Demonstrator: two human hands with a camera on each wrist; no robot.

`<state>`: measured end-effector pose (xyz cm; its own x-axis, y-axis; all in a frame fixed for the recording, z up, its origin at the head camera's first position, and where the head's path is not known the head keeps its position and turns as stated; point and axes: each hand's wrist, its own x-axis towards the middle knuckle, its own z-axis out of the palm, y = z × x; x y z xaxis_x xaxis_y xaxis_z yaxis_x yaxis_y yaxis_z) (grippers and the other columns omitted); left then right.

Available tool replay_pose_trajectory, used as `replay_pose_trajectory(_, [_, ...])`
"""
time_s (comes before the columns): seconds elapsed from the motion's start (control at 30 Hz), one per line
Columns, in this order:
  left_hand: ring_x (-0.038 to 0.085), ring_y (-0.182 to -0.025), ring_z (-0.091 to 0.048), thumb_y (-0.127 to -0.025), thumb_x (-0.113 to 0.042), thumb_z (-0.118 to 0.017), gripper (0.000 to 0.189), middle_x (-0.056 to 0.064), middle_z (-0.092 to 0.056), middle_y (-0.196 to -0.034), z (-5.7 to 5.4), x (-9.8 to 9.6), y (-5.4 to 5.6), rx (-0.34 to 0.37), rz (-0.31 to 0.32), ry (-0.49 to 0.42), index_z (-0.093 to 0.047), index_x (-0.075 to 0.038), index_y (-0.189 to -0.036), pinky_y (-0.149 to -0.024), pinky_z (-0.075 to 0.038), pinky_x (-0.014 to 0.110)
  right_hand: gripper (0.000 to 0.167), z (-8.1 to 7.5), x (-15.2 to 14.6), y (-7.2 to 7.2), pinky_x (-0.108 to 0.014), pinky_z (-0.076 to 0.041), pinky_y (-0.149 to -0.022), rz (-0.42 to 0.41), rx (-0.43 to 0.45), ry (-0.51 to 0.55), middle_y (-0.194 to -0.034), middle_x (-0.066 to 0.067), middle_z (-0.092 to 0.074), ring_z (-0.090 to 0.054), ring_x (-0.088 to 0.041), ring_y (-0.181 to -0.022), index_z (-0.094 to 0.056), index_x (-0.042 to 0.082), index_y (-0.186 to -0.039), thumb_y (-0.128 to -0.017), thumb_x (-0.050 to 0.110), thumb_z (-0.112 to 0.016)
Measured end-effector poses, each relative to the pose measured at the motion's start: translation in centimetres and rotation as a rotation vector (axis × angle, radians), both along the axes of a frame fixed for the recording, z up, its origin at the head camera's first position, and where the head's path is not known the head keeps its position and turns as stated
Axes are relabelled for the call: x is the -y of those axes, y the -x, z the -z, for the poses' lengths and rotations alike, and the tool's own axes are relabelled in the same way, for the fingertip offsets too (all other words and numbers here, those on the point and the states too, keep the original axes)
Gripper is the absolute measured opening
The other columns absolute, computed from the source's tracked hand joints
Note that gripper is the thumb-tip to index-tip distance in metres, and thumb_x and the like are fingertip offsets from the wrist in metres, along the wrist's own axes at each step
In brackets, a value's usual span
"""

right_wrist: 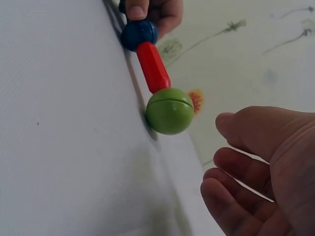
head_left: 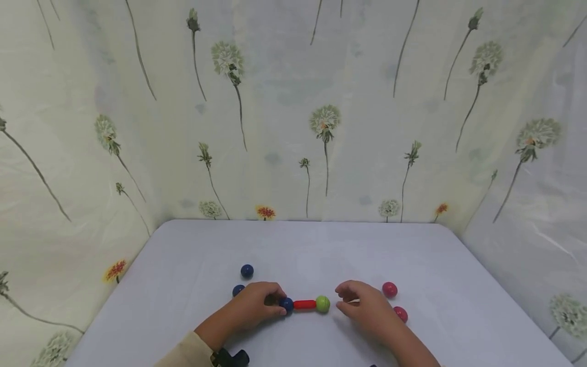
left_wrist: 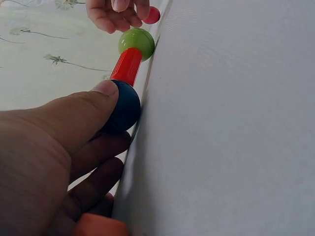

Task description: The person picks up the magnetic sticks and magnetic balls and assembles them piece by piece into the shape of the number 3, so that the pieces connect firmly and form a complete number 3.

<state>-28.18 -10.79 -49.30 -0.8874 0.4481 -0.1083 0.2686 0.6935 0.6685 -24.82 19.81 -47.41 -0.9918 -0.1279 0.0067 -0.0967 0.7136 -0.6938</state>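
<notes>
A red rod (head_left: 304,305) joins a dark blue ball (head_left: 287,305) at its left end to a green ball (head_left: 323,304) at its right end, low over the white table. My left hand (head_left: 257,304) pinches the blue ball between thumb and fingers, as the left wrist view also shows with the thumb on top of the ball (left_wrist: 123,108). Just right of the green ball, my right hand (head_left: 367,308) holds nothing, its fingers loosely bent. In the right wrist view a gap separates those fingers (right_wrist: 241,167) from the green ball (right_wrist: 170,111).
Two more dark blue balls lie at the left, one farther back (head_left: 247,271) and one partly behind my left hand (head_left: 238,290). Beside my right hand lie two red balls, a rear one (head_left: 390,290) and a nearer one (head_left: 401,314). A dandelion-patterned curtain (head_left: 284,102) surrounds the white table (head_left: 321,244).
</notes>
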Motion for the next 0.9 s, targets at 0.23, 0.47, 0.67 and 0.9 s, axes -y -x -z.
replay_pose_trajectory(0.23, [0.006,-0.1,-0.061,-0.088,-0.037,-0.085,0.022,-0.019,-0.068,-0.101,0.2,0.1,-0.1,0.011,0.002,-0.001,-0.072,-0.032,-0.106,-0.098,-0.053,0.043,0.025,-0.9,-1.3,-1.1,-0.034,-0.061,-0.088,0.003,-0.046,-0.006,-0.106,0.006,-0.073,-0.067,-0.008,-0.095,-0.074,0.017,-0.111,-0.088,0.016,-0.085])
replay_pose_trajectory(0.47, [0.006,-0.099,-0.061,-0.088,-0.035,-0.085,0.022,-0.018,-0.068,-0.102,-0.1,0.0,0.1,-0.004,0.008,-0.018,-0.072,-0.032,-0.106,-0.096,-0.054,0.042,0.027,-2.1,-2.4,-1.9,-0.038,-0.06,-0.088,0.026,-0.03,-0.078,-0.113,0.005,-0.072,-0.07,-0.011,-0.098,-0.073,0.02,-0.114,-0.089,0.02,-0.084])
replay_pose_trajectory(0.67, [0.007,-0.1,-0.06,-0.088,-0.036,-0.085,0.023,-0.018,-0.068,-0.101,0.0,-0.3,0.1,0.009,0.003,-0.008,-0.072,-0.032,-0.106,-0.098,-0.053,0.044,0.027,-2.4,-3.8,-2.5,-0.038,-0.06,-0.086,0.028,-0.027,-0.097,-0.112,0.005,-0.073,-0.072,-0.012,-0.097,-0.073,0.019,-0.115,-0.09,0.022,-0.083])
replay_pose_trajectory(0.9, [0.008,-0.1,-0.061,-0.088,-0.036,-0.085,0.022,-0.017,-0.068,-0.101,0.0,-0.4,-0.1,0.013,-0.009,0.001,-0.073,-0.031,-0.106,-0.098,-0.053,0.044,0.024,-2.4,-5.1,-2.8,-0.045,-0.058,-0.093,0.046,-0.03,-0.166,-0.107,0.008,-0.072,-0.07,-0.011,-0.096,-0.074,0.021,-0.111,-0.09,0.025,-0.083])
